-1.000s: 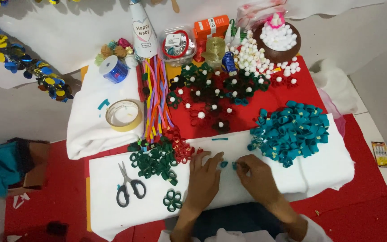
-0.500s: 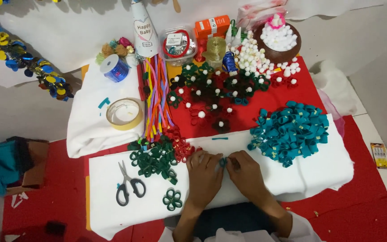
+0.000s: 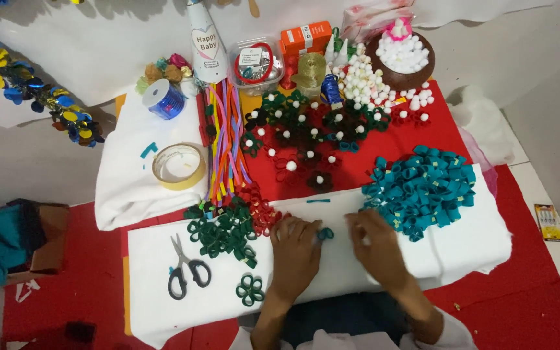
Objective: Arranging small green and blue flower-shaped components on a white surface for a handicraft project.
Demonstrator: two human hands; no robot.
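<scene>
My left hand point(image 3: 295, 251) rests on the white sheet point(image 3: 163, 304) and pinches a small teal felt loop point(image 3: 324, 234) at its fingertips. A little to the right, my right hand point(image 3: 374, 244) lies palm down on the sheet with its fingers apart, holding nothing that I can see. It sits beside the pile of teal felt loops point(image 3: 422, 188). A short teal strip point(image 3: 317, 201) lies just beyond both hands. Dark green felt loops point(image 3: 223, 231) are heaped left of my left hand, and a finished green loop flower point(image 3: 250, 290) lies below them.
Black-handled scissors point(image 3: 186, 272) lie at the left of the sheet. Behind are a tape roll point(image 3: 178, 166), coloured felt strips point(image 3: 227, 146), felt flowers with white pompoms point(image 3: 306, 133), a bowl of pompoms point(image 3: 402, 55), a blue ribbon spool point(image 3: 164, 100) and a party hat point(image 3: 205, 40).
My hands came together over the teal loop half a second ago. Now the right hand has drawn off to the right and the left hand keeps the loop.
</scene>
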